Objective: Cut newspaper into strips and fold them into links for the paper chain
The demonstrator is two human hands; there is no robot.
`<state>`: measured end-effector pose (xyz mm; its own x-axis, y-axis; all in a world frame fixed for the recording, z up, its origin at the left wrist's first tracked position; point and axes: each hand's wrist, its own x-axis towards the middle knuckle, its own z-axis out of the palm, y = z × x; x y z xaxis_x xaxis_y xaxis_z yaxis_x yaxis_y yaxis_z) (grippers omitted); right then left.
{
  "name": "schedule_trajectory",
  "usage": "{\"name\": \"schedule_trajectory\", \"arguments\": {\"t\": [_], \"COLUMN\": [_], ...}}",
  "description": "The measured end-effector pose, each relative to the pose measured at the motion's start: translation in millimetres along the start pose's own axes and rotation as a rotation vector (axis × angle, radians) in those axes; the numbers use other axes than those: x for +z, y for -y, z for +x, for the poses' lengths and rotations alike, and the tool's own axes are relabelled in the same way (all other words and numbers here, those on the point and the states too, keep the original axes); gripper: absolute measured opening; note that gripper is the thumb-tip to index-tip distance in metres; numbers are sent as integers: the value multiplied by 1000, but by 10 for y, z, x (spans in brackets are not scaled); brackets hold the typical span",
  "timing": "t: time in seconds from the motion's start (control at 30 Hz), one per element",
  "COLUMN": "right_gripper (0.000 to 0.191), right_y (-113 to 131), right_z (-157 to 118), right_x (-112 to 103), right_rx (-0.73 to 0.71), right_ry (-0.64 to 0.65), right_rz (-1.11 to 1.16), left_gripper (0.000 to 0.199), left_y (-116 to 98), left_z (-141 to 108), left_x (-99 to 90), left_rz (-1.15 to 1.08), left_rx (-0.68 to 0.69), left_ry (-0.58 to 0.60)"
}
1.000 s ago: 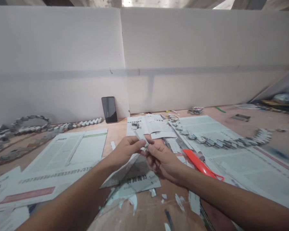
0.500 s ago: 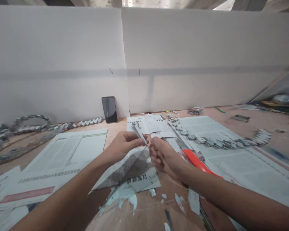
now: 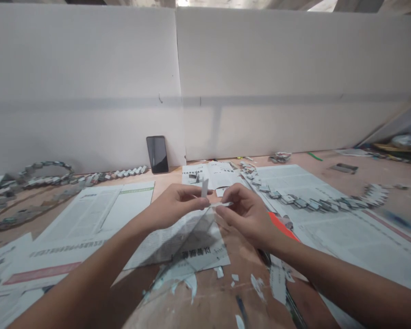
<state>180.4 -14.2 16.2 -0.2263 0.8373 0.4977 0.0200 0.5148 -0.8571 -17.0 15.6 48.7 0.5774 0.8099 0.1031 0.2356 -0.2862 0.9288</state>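
Observation:
Between my hands is a narrow folded paper strip [image 3: 204, 188], pale grey-white, with one end upright and the other pointing right. My left hand [image 3: 176, 204] pinches the upright part between thumb and fingers. The thumb and forefinger of my right hand [image 3: 245, 212] close on the end that points right. Both hands hover over newspaper sheets [image 3: 205, 251] with large printed characters. Right of my right hand, a red-orange tool [image 3: 283, 226] is partly covered by the hand and forearm.
A phone [image 3: 157, 154] leans against the white partition [image 3: 89, 68]. A chain of folded paper [image 3: 304, 203] curves across newspaper at right; another folded-paper chain [image 3: 44, 169] loops at left. Paper scraps [image 3: 258, 285] litter the table's near part.
My right hand has turned from a closed fist to a pinch with its fingers more extended. The strip stands more upright at left, and its other end now shows at right.

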Motion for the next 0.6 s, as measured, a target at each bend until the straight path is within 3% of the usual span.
{"name": "schedule_trajectory", "arguments": {"t": [0.17, 0.27, 0.5, 0.6], "right_gripper": [19, 24, 23, 24], "right_y": [117, 104, 83, 116], "right_z": [-27, -38, -20, -26], "right_x": [0, 6, -12, -18], "right_rx": [-296, -347, -551, -579], "right_ry": [156, 174, 31, -48], "right_rz": [-304, -396, -455, -444], "left_gripper": [28, 26, 24, 37], "left_y": [-10, -78, -195, -199], "left_z": [5, -7, -34, -49], "left_x": [28, 94, 153, 191], "left_rz": [-149, -169, -180, -176], "left_rx": [-34, -23, 14, 26], "left_ry": [-143, -163, -226, -247]}}
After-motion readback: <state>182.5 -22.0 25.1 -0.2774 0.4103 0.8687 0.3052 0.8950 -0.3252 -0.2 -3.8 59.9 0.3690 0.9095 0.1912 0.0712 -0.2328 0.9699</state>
